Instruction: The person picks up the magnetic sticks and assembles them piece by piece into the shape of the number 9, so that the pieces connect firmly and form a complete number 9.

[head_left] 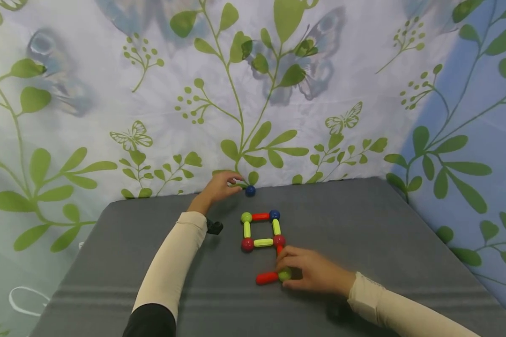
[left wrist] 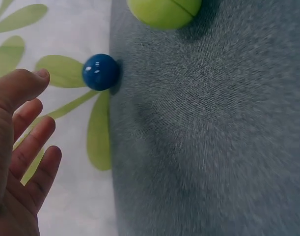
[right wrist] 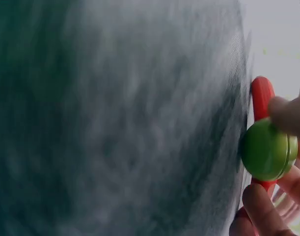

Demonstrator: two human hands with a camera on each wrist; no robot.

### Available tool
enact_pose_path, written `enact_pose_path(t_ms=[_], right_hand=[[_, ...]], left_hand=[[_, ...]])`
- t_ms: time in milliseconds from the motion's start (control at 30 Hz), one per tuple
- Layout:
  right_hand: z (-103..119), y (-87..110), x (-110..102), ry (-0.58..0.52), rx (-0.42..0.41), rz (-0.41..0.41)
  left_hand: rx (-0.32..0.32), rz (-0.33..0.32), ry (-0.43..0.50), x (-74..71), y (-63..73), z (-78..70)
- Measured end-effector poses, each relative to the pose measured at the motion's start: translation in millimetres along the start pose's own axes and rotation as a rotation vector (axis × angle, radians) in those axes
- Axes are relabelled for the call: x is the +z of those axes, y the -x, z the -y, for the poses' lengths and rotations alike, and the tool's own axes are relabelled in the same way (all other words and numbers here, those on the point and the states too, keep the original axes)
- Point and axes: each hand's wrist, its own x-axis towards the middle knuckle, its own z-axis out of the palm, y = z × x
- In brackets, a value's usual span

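Note:
My left hand [head_left: 220,188] reaches to the table's far edge, fingers loosely spread and holding nothing. Just beyond its fingertips sits a loose blue ball [head_left: 250,191], also seen beside the thumb in the left wrist view. Nearer me lies a square of short rods joined by balls: a green ball [head_left: 246,217], a blue ball [head_left: 274,215] and two red balls [head_left: 247,244]. A red rod [head_left: 279,250] runs from the right red ball toward me. My right hand [head_left: 314,270] grips the green ball [right wrist: 265,147] at its near end, from which another red rod [head_left: 267,278] points left.
A grey table [head_left: 122,262] stretches under everything. Behind its far edge hangs a white cloth [head_left: 160,107] printed with green leaves and butterflies. A small dark device [head_left: 214,227] is strapped at my left wrist.

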Motion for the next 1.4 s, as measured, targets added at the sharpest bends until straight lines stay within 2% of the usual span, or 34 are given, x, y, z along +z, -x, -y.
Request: enact_pose_path(t_ms=[200,367,567,700,900,1000,1167,1267,1400], right_hand=[[2.4,0.2,0.3,-0.086,0.054,0.009],[-1.0,-0.4,0.1,-0.13,0.103,0.037],[1.7,0.8,1.9,-0.133,0.097,0.036],[1.4,0.3,3.1,-0.134,0.103,0.041],[-2.3,1.3,2.1,-0.142,0.138,0.047],[-1.6,-0.1,2.4,-0.15,0.123,0.049],[-2.0,-0.4,2.0,-0.15,0.093,0.038],[-3.0,0.2,2.5,-0.146,0.081,0.026],[-3.7,0.3,2.6,-0.146,0.056,0.002]], left_hand=[[0.004,0.034,-0.03,10.9,-18.1,10.0],[0.024,0.052,-0.051,22.8,-27.3,17.8],[-0.008,0.09,-0.063,34.9,-26.8,21.5],[-0.035,0.082,-0.05,39.6,-26.9,22.3],[0.013,0.044,-0.116,46.7,-30.5,22.2],[0.011,0.009,-0.098,41.2,-21.2,17.9],[0.003,-0.081,0.07,29.7,0.5,2.3],[0.072,-0.124,0.158,24.0,18.2,-10.1],[0.189,-0.149,0.179,19.0,50.3,-27.7]])
